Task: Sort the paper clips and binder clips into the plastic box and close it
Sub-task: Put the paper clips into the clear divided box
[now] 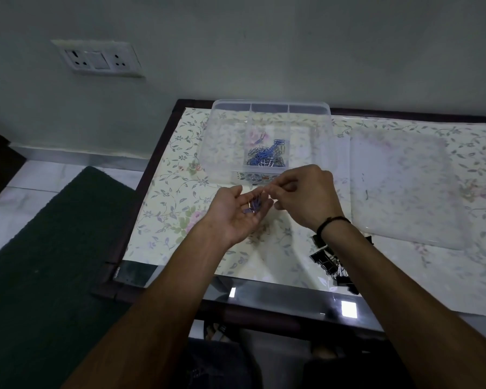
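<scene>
A clear plastic box [222, 141] with dividers stands at the back of the table. Its middle compartment holds a heap of blue and silver paper clips [267, 157]. My left hand [236, 213] is palm up in front of the box, cupping a few blue paper clips [253, 205]. My right hand [306, 196] hovers just right of it, its fingertips pinching at those clips by the left fingers. Black binder clips [333, 263] lie in a pile near the table's front edge, partly hidden under my right forearm.
The box's clear lid [404, 189] lies flat to the right of the box. A floral sheet [174, 192] covers the dark-framed glass table. A green mat [54, 248] lies on the floor to the left. A wall socket panel [98, 58] is at upper left.
</scene>
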Motion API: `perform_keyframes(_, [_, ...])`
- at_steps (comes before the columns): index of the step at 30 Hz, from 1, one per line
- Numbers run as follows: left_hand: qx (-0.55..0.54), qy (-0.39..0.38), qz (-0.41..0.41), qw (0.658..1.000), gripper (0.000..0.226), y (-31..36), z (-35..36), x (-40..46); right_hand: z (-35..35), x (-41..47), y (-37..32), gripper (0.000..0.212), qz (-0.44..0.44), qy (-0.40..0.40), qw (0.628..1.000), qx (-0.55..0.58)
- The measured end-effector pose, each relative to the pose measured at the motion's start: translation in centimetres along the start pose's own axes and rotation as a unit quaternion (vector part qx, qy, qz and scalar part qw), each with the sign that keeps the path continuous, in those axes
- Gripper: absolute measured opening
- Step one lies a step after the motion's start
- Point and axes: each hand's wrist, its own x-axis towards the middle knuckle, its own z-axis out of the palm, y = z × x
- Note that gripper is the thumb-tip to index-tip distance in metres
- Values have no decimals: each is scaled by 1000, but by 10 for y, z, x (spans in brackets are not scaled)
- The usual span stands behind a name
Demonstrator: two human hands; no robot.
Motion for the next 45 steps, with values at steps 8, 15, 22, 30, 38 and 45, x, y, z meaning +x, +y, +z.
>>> perform_keyframes(8, [35, 88, 60, 994, 44, 5, -12, 5, 40, 6, 24, 44, 49, -139, 962, -232])
perform_keyframes(15, [57, 77, 59, 994, 44, 6, -13, 7, 50, 9, 29, 47, 73, -140, 956, -247])
perform_keyframes(22, [94, 86, 47, 991, 47, 5, -12, 4, 24, 13, 15, 23, 84, -110, 987, -82])
perform_keyframes(30, [87, -6, 53, 995, 48, 6, 23, -11, 14, 15, -10, 17, -8, 34, 998, 48])
perform_keyframes(38, [13, -18, 115, 993, 51, 34, 52, -15, -6, 19, 13, 40, -116, 79, 966, -217])
perform_keyframes(45, [-15, -9, 88, 996, 60, 35, 65, -11, -7, 7, 35, 90, -26, -96, 938, -331])
